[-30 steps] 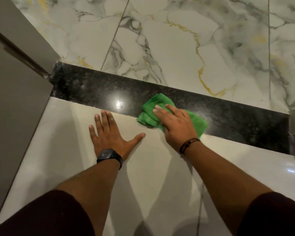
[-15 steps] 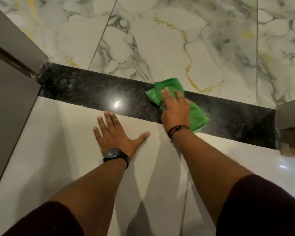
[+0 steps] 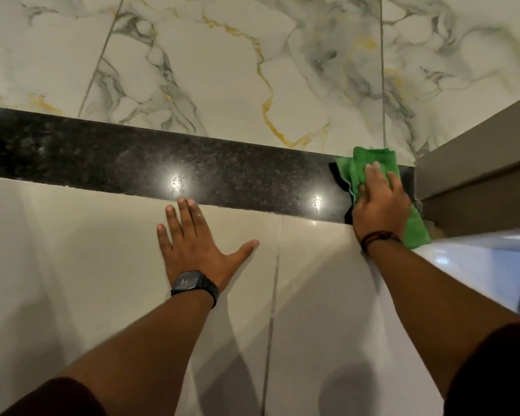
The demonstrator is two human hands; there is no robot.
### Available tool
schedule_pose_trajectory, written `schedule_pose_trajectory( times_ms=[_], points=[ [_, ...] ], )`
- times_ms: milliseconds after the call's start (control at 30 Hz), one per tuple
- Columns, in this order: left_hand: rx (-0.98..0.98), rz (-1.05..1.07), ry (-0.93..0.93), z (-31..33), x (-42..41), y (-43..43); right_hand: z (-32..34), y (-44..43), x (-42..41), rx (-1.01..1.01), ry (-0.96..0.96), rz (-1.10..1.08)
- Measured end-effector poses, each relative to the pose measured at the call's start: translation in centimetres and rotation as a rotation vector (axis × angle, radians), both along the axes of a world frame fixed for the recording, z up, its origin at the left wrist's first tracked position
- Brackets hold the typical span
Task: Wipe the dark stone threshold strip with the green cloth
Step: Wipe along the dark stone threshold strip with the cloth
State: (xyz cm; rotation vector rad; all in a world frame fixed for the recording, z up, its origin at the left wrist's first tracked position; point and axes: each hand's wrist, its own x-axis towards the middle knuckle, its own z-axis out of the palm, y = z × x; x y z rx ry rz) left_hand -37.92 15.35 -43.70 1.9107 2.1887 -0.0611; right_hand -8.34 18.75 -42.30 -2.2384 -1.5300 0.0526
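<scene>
Right hand (image 3: 379, 211) fingers (image 3: 373, 172) lie flat and together, pressing the green cloth (image 3: 357, 169) onto the dark threshold strip (image 3: 192, 163); it has slid to the strip's 3 o'clock end, beside the door frame (image 3: 475, 163). Left hand (image 3: 192, 244) stays splayed on the floor tile (image 3: 72, 265).

Glossy speckled stone strip (image 3: 162, 163), soft green cloth (image 3: 370, 166), polished marble tiles (image 3: 222, 85)

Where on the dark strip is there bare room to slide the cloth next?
The threshold strip lies bare from the green cloth leftward to the frame's edge, past the left hand resting on the pale tile. It is crowded at the right end, where the right hand presses the cloth against the door frame.
</scene>
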Motion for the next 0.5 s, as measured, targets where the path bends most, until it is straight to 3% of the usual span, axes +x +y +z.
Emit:
schedule_pose_trajectory(
  times_ms=[167,367,500],
  points=[
    [-0.030,-0.007,0.006,0.1,0.0,-0.1,-0.6,1.1,-2.1,-0.037,0.034,-0.117],
    [-0.060,-0.036,0.008,0.7,-0.3,-0.2,-0.2,-3.6,-5.8,-0.017,0.035,0.254],
    [-0.081,-0.077,0.004,1.1,-0.1,-0.6,0.5,-9.2,-7.0,-0.206,0.053,0.402]
  ],
)
